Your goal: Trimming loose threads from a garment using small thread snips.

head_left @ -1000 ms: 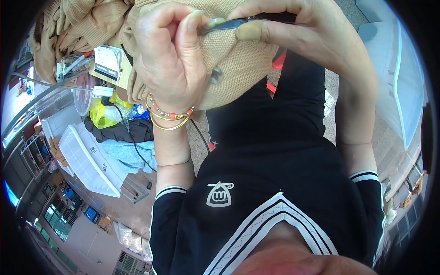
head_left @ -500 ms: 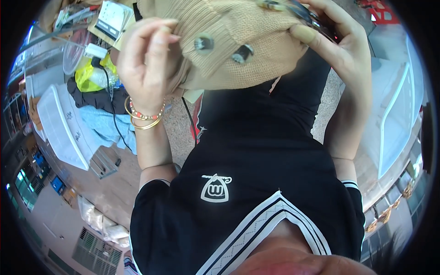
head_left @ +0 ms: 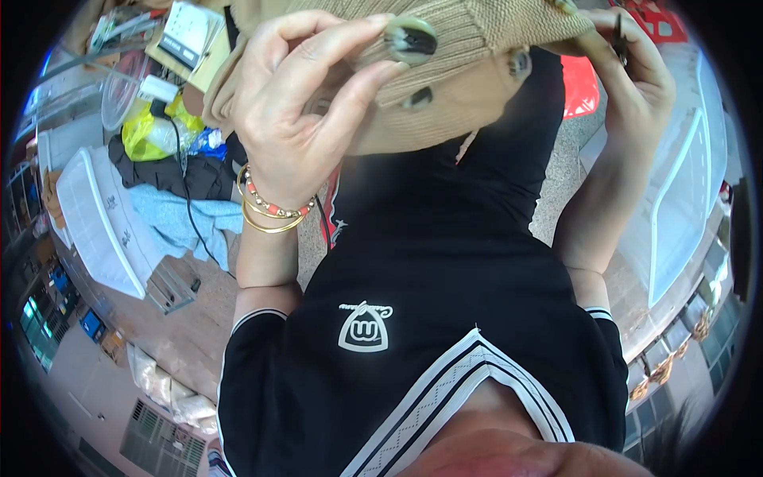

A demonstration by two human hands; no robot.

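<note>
A tan ribbed-knit garment (head_left: 453, 131) hangs across the top of the view, above my lap. Between the thumb and index finger of my left hand (head_left: 294, 119), a large round dark-and-pale button (head_left: 411, 40) is pinched at the garment's ribbed band. Another button (head_left: 417, 98) shows below it, and one more (head_left: 520, 63) lies farther right. My right hand (head_left: 636, 83) is closed on the garment's right end, its thumb against the knit. A narrow dark object (head_left: 619, 40) sticks out among its fingers; its kind cannot be made out.
White plastic bins stand at left (head_left: 99, 222) and right (head_left: 679, 207). At left lie a light blue cloth (head_left: 179, 215), dark fabric and a yellow bag (head_left: 147, 135), with a black cable (head_left: 191, 211) running over them. A red stool-like thing (head_left: 580, 86) shows beyond my right leg.
My left hand has moved right and closed on a button. My right hand has shifted slightly right, pulling the garment's end outward and up. The ribbed band now stretches between both hands.
</note>
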